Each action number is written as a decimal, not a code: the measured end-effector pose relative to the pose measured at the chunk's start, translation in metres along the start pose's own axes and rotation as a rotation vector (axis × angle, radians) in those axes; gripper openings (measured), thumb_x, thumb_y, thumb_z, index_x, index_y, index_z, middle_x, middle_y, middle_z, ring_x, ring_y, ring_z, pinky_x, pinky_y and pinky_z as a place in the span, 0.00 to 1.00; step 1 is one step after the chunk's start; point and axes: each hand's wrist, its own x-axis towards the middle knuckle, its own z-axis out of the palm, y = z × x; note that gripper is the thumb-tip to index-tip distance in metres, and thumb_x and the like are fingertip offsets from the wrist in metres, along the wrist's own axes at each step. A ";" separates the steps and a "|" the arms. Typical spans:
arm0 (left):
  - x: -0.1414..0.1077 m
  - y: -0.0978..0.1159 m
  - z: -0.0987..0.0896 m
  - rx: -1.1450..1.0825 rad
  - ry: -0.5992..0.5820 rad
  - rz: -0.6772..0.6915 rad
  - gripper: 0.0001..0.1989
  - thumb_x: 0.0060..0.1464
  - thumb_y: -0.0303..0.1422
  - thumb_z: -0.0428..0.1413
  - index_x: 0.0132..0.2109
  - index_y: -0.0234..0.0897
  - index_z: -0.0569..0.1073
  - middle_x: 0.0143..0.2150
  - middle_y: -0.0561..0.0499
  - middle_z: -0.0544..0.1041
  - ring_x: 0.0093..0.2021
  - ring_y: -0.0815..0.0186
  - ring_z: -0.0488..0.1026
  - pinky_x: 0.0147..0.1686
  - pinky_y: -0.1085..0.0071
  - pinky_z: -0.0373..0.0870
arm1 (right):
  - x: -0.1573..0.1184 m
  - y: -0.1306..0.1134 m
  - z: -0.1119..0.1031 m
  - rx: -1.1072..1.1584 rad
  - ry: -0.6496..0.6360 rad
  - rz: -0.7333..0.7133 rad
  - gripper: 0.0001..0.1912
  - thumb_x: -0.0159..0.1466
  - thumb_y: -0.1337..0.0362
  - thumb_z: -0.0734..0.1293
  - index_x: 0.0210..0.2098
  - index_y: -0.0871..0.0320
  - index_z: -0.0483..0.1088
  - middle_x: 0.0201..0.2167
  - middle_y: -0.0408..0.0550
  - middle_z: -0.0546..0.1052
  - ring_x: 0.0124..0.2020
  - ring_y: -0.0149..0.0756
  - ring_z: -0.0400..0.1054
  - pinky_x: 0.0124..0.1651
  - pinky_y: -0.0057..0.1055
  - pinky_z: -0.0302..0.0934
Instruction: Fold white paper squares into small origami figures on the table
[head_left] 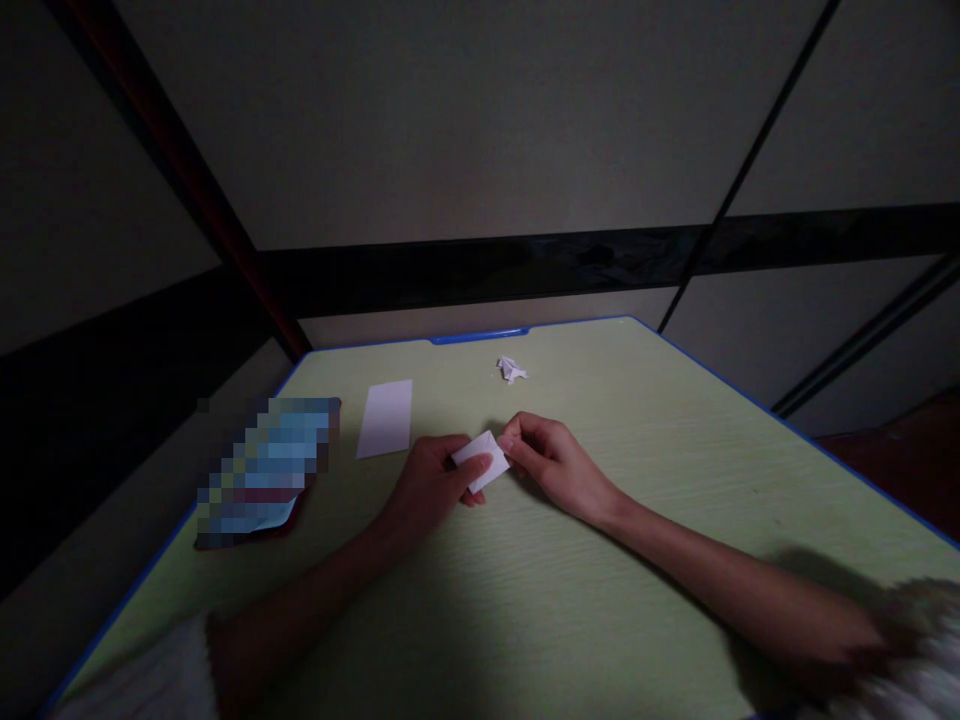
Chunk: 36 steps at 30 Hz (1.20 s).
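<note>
A small piece of folded white paper is held above the middle of the table. My left hand grips it, the thumb lying on top and the fingers underneath. At its right corner, the thumb and index finger of my right hand are pinched together on the paper's edge. Crease lines show on the upper face of the paper. Beyond my hands sits a small white folded paper figure, shaped like a frog. To the left lies a flat white sheet of paper.
The light green table has a blue edge and a blue handle-like strip at the far side. A pixelated, bluish flat object with a dark red rim lies at the left. Pale cabinet panels rise behind the table.
</note>
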 end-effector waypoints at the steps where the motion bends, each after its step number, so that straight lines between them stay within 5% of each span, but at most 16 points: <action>1: 0.000 0.001 0.000 0.001 0.004 0.002 0.08 0.43 0.32 0.52 0.23 0.29 0.69 0.13 0.56 0.68 0.14 0.73 0.64 0.17 0.78 0.59 | 0.001 0.000 0.000 0.045 -0.019 0.010 0.09 0.57 0.63 0.58 0.23 0.61 0.59 0.17 0.39 0.59 0.19 0.24 0.51 0.22 0.24 0.46; 10: 0.000 -0.002 -0.001 -0.046 -0.006 0.017 0.09 0.42 0.34 0.53 0.24 0.29 0.70 0.13 0.55 0.68 0.14 0.73 0.64 0.17 0.77 0.60 | 0.001 -0.001 -0.006 0.133 -0.228 0.060 0.13 0.54 0.58 0.62 0.20 0.61 0.59 0.16 0.37 0.57 0.18 0.22 0.47 0.20 0.23 0.42; 19: -0.001 0.000 -0.002 -0.045 -0.206 0.001 0.09 0.40 0.33 0.54 0.20 0.31 0.70 0.14 0.55 0.68 0.16 0.73 0.64 0.17 0.78 0.58 | 0.001 -0.002 -0.013 0.181 -0.434 0.056 0.14 0.56 0.59 0.59 0.19 0.61 0.57 0.17 0.37 0.57 0.20 0.23 0.49 0.24 0.24 0.44; 36: -0.001 0.001 -0.006 -0.199 -0.318 -0.002 0.07 0.38 0.32 0.54 0.20 0.32 0.70 0.16 0.56 0.69 0.17 0.73 0.66 0.18 0.77 0.61 | 0.001 -0.002 -0.013 0.218 -0.417 0.061 0.10 0.54 0.64 0.59 0.19 0.60 0.57 0.15 0.36 0.57 0.17 0.22 0.48 0.21 0.24 0.41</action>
